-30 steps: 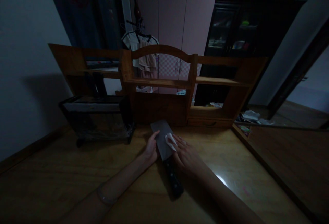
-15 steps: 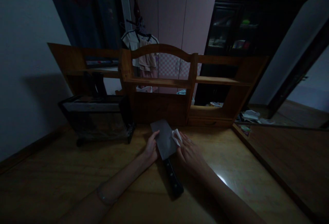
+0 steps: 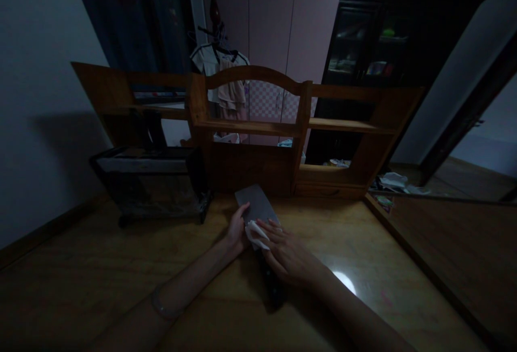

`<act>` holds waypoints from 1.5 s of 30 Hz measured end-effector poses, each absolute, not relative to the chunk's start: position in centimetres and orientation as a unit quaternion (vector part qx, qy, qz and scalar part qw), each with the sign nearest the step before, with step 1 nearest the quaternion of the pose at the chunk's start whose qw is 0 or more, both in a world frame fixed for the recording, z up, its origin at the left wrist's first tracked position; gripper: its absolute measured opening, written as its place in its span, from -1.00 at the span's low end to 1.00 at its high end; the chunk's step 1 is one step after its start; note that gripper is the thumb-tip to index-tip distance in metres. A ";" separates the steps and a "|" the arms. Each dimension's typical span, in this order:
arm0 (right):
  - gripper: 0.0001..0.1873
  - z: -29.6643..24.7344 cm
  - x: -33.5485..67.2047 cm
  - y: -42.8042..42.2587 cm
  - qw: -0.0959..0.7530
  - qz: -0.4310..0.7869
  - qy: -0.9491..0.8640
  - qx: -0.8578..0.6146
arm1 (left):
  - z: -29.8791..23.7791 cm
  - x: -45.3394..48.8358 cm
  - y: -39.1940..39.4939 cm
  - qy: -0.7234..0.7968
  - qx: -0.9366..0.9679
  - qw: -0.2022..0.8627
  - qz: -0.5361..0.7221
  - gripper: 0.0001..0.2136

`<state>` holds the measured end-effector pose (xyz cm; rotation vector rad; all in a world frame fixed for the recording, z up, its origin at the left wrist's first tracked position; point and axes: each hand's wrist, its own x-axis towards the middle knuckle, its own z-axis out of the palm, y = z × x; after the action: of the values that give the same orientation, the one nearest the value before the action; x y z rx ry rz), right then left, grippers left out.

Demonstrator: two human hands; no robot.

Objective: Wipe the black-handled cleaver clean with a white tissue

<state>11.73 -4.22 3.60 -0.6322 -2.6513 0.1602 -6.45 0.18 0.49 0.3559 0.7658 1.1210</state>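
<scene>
A cleaver (image 3: 258, 204) with a broad grey blade and a black riveted handle is held above the wooden tabletop, its handle pointing toward me. My left hand (image 3: 237, 232) grips the blade by its left edge, thumb on the upper face and the other fingers hidden beneath. Across the lower blade, close to the handle, my right hand (image 3: 288, 252) presses a folded white tissue (image 3: 257, 233) against the metal. That hand covers part of the handle and the blade's lower right corner.
A black-framed knife block (image 3: 155, 190) with dark handles sticking up stands at the left. Behind the cleaver, a wooden shelf unit (image 3: 250, 126) spans the back of the tabletop (image 3: 210, 309). A raised wooden edge (image 3: 404, 244) runs along the right side.
My right hand has slid the tissue left and down across the blade, from its right edge to near the handle. My left hand keeps its hold on the cleaver.
</scene>
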 end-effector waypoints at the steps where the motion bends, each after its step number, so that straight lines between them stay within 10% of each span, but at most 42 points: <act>1: -0.46 3.5 11.7 -4.1 0.205 0.058 -0.951 -0.226 | 0.5 -6.4 0.2 0.352 0.161 0.761 0.520 -0.65; 45: -0.56 3.9 12.7 -2.7 0.246 0.117 -0.934 -0.229 | 0.3 -6.0 0.5 0.336 0.151 0.730 0.575 -0.68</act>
<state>12.73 -2.74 3.89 -0.6248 -2.5487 0.3193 -5.99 0.54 0.29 0.3316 0.7395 1.2666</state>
